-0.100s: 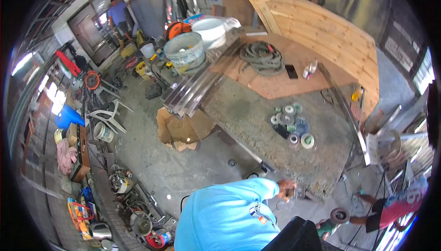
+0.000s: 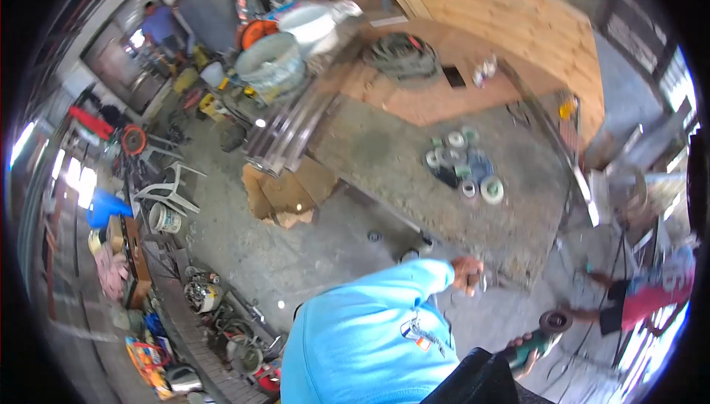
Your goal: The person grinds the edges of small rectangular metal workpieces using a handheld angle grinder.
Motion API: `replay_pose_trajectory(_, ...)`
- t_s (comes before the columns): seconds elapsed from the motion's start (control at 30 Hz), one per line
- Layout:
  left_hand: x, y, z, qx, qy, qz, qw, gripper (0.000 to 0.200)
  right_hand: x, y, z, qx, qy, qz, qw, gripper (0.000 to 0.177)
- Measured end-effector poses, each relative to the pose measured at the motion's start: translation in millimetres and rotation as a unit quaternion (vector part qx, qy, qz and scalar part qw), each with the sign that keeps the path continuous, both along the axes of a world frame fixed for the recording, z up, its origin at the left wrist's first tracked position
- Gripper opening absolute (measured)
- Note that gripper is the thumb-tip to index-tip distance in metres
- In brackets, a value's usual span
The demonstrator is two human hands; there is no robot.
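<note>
Our left hand (image 2: 466, 274) is closed up like a fist on a small metal piece (image 2: 483, 280), too blurry to name, right at the near corner of the workbench (image 2: 384, 160). The green angle grinder (image 2: 534, 341) sits at about 4 o'clock from that hand, well apart. Our right hand (image 2: 521, 363) peeks out under it, touching the body, but we can't tell how it grips. A pile of grinding discs (image 2: 462, 167) lies at 12 o'clock. Another person in red shorts (image 2: 642, 302) stands at 3 o'clock.
</note>
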State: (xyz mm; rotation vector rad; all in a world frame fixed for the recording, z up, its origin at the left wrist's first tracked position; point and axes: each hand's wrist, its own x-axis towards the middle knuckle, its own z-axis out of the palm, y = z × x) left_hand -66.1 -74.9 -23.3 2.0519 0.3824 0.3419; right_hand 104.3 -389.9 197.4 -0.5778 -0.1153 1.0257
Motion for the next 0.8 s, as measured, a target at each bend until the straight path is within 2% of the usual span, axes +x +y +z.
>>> replay_pose_trajectory(0.03, 21, 14, -9, 0.044, -0.059, 0.007, 0.997, 0.084, 2, 7, 15, -0.052, -0.005, -0.036, 0.998, 0.058)
replay_pose_trajectory(0.1, 70, 45, 13, 0.066, -0.042, 0.016, 0.997, 0.083, 15, 23, 42, -0.181, -0.047, -0.126, 0.974, 0.058)
replay_pose_trajectory(0.13, 71, 51, 28, 0.04, -0.035, -0.007, 0.999, 0.083, 7, 19, 49, -0.272, -0.068, -0.174, 0.944, 0.06)
replay_pose_trajectory(0.17, 76, 55, 14, 0.075, -0.034, -0.006, 0.997, 0.085, -6, 23, 56, -0.312, -0.093, -0.193, 0.926, 0.068)
replay_pose_trajectory(0.2, 79, 65, 41, 0.093, 0.038, -0.012, 0.995, 0.086, -12, 30, 63, -0.352, -0.123, -0.211, 0.904, 0.077)
replay_pose_trajectory(0.23, 88, 70, 52, 0.157, -0.019, 0.037, 0.987, 0.051, -16, 35, 66, -0.37, -0.162, -0.22, 0.888, 0.083)
replay_pose_trajectory(0.27, 88, 73, 70, 0.257, -0.026, 0.032, 0.966, 0.049, -16, 38, 68, -0.392, -0.202, -0.227, 0.868, 0.089)
replay_pose_trajectory(0.3, 93, 71, 78, 0.264, -0.026, 0.013, 0.964, 0.049, -19, 44, 73, -0.417, -0.213, -0.258, 0.845, 0.103)
replay_pose_trajectory(0.33, 117, 69, 72, 0.262, 0.185, -0.056, 0.945, 0.058, -19, 46, 74, -0.416, -0.224, -0.248, 0.845, 0.11)
replay_pose_trajectory(0.37, 114, 62, 32, 0.293, 0.05, -0.01, 0.955, 0.07, -18, 43, 65, -0.437, -0.238, -0.244, 0.833, 0.111)
replay_pose_trajectory(0.43, 121, 55, -48, 0.13, -0.076, 0.045, 0.988, 0.074, -12, 42, 47, -0.465, -0.277, -0.222, 0.811, 0.112)
replay_pose_trajectory(0.53, 115, 59, -39, 0.127, -0.031, 0.004, 0.991, 0.073, -18, 56, 36, -0.496, -0.339, -0.172, 0.781, 0.109)
replay_pose_trajectory(0.6, 123, 61, -15, 0.243, 0.103, -0.04, 0.964, 0.072, -14, 67, 43, -0.502, -0.335, -0.154, 0.782, 0.108)
replay_pose_trajectory(0.63, 127, 59, -8, 0.239, 0.107, -0.052, 0.964, 0.072, -14, 73, 44, -0.496, -0.342, -0.128, 0.788, 0.107)
replay_pose_trajectory(0.7, 128, 61, 0, 0.28, 0.205, -0.103, 0.932, 0.079, -13, 84, 40, -0.493, -0.356, -0.105, 0.787, 0.107)
replay_pose_trajectory(0.8, 119, 64, -9, 0.286, 0.151, -0.095, 0.941, 0.067, -16, 103, 40, -0.465, -0.404, -0.046, 0.786, 0.105)
